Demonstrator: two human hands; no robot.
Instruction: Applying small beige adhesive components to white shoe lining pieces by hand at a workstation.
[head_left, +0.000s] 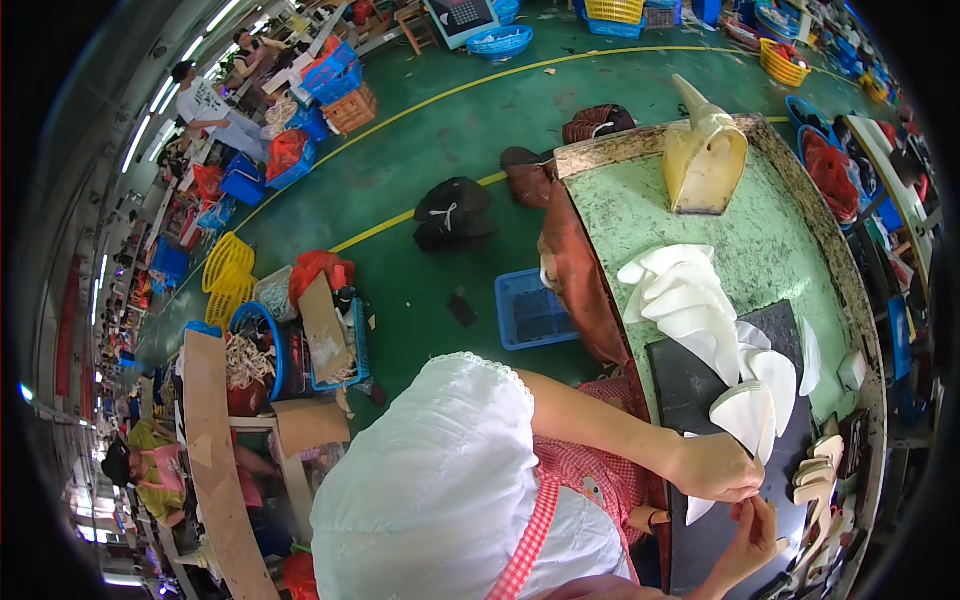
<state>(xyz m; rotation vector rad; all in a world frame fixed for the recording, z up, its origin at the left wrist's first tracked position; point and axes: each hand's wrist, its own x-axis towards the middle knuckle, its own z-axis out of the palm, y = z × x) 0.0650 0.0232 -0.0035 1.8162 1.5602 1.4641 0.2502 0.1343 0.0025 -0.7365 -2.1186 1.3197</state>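
Note:
My left hand [715,468] is closed, its fingertips pinched beside those of my right hand [752,535]. My right hand's fingers are also pressed together; whatever sits between the fingertips is too small or hidden. Both hands are above a black mat [685,372] on the green worktable [630,205]. White curved, leaf-shaped pieces [690,305] overlap in a row from the table onto the mat. The nearest broad white piece [745,415] lies just beyond my left hand. A pointed white piece [699,509] shows partly from beneath that hand.
A yellowish scoop-shaped container [706,165] stands at the table's far end. Beige curved pieces [820,470] crowd the right edge. On the floor are a blue crate [535,310] and a dark bundle [453,212]. A cardboard-topped rack [215,460] and baskets stand left; people work farther off.

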